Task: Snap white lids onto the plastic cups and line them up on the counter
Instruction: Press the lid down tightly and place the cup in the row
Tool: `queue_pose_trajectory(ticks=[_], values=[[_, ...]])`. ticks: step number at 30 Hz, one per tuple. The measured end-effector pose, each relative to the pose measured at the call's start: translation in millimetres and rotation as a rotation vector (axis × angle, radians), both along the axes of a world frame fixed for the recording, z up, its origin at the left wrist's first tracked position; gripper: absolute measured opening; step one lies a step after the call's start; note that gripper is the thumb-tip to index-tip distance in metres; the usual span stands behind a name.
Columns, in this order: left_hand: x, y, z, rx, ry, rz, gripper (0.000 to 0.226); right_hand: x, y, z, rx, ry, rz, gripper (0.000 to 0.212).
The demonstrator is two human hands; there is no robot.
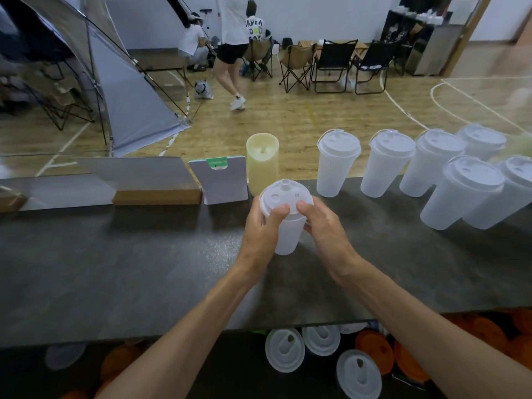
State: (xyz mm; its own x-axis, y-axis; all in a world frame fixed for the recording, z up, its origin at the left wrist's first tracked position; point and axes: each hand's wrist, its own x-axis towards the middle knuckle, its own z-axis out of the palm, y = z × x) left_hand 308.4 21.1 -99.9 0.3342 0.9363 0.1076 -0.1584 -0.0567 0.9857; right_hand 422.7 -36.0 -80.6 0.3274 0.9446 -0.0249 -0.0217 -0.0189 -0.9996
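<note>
A frosted plastic cup [288,236] stands on the dark counter [129,269] at the middle, with a white lid [285,195] on its rim. My left hand [263,228] wraps the cup's left side, thumb pressed on the lid's edge. My right hand [322,223] holds the right side, its thumb also on the lid. Several lidded cups [335,165] stand in rows along the counter's far right.
A pale yellow candle [262,162], a small white card stand [223,180] and a flat box [155,182] sit at the counter's back edge. Loose white lids [285,349] and orange lids [374,348] lie on a shelf below the front edge. People and folding chairs are beyond.
</note>
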Motion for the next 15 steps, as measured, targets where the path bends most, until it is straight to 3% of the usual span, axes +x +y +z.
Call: queue_pose_trajectory(ticks=[3, 7, 15], values=[[-3.8, 6.9, 0.5, -0.086, -0.05, -0.021, 0.051, 1.9, 1.7, -0.9, -0.009, -0.007, 0.008, 0.038], [-6.0, 10.4, -5.7, -0.05, -0.088, -0.068, 0.044, 1.4, 2.5, -1.9, 0.011, -0.005, 0.02, 0.049], [-4.5, 33.4, 12.0, -0.2, 0.045, -0.08, 0.041, 2.7, 2.8, -1.0, 0.006, -0.016, 0.032, 0.047]])
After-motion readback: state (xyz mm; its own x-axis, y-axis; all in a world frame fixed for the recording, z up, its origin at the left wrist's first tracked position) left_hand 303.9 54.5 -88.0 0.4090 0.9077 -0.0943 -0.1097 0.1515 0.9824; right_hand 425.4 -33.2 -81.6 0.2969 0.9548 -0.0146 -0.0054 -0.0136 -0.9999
